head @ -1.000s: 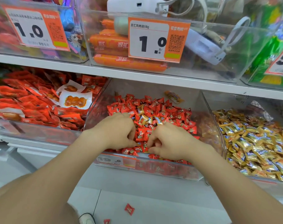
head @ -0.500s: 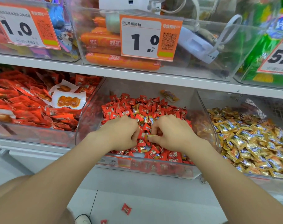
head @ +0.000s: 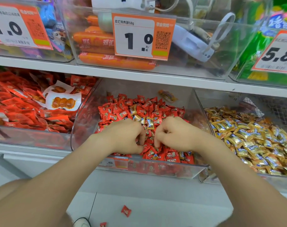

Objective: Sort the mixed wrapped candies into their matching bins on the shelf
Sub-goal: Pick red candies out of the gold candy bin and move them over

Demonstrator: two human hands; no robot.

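Red candies (head: 153, 106) surround left hand (head: 125, 136) and right hand (head: 176, 135), knuckles up, fingers curled downward; grip unclear.

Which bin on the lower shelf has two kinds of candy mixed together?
The middle bin: gold-wrapped candies lie among its red candies. The left bin holds snack packets, and the right bin shows gold wrappers.

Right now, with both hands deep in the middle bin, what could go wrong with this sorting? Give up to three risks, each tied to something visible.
Gold-wrapped candies lie mixed among the red candies; buried ones may be missed. A fallen candy suggests more could spill over the low front of the middle bin. The left hand and right hand dig close together and may scoop up red ones with gold.
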